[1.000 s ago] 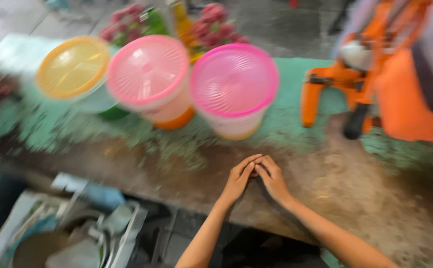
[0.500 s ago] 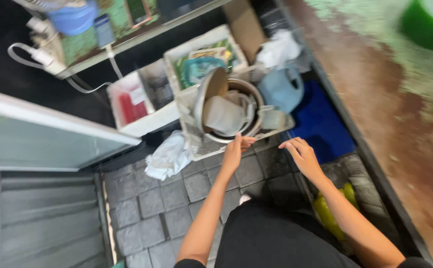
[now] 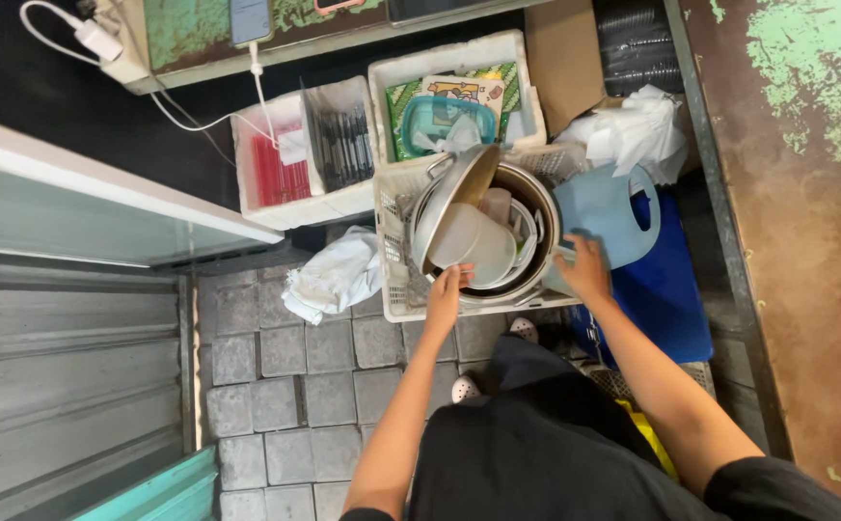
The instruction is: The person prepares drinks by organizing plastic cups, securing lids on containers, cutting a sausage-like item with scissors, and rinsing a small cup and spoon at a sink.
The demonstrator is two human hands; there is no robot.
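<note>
My left hand [image 3: 443,297] reaches down to the near rim of the pot [image 3: 536,207], fingers curled on the white bowls [image 3: 474,253] stacked inside it; whether they grip I cannot tell. The pot sits in a crate [image 3: 396,289] on the floor, straight ahead, between both hands. My right hand [image 3: 586,270], equally near, rests open at the pot's right edge, beside a blue jug [image 3: 604,212].

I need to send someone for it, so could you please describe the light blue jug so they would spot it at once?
Find the white plastic basket on the paved floor, holding a big metal pot full of dishes. The jug leans against the pot's right side, above the right hand. It is the only pale blue thing there, with a cut-out handle, set against a darker blue sheet.
</note>
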